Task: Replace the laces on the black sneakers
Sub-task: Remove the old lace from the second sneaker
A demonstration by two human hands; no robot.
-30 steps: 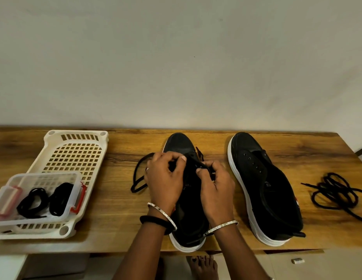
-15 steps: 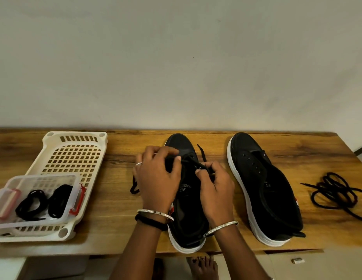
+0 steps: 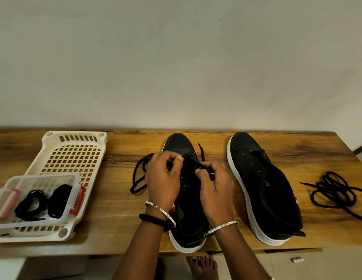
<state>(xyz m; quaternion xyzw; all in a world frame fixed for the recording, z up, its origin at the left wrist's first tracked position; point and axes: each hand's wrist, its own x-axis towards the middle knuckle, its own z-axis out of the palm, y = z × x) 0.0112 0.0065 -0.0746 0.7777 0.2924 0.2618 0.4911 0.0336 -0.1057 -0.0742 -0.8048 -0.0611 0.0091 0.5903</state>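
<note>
Two black sneakers with white soles stand on the wooden table (image 3: 115,209). Over the eyelet area of the left sneaker (image 3: 188,219) my left hand (image 3: 163,178) and my right hand (image 3: 214,186) both pinch a black lace (image 3: 138,176). That lace loops out onto the table left of the shoe, and one end sticks up near the toe. The right sneaker (image 3: 265,188) has bare eyelets. A loose pile of black laces (image 3: 333,190) lies at the far right.
A cream plastic basket (image 3: 75,150) sits at the left, holding a clear box (image 3: 74,184) with red clips and coiled black laces (image 3: 42,201). A wall rises behind the table. My bare foot (image 3: 202,265) shows below the front edge.
My left hand shifted left and back right while drawing the lace; the loop on the table left of the shoe shrank, then spread out again. The right hand stayed at the eyelets.
</note>
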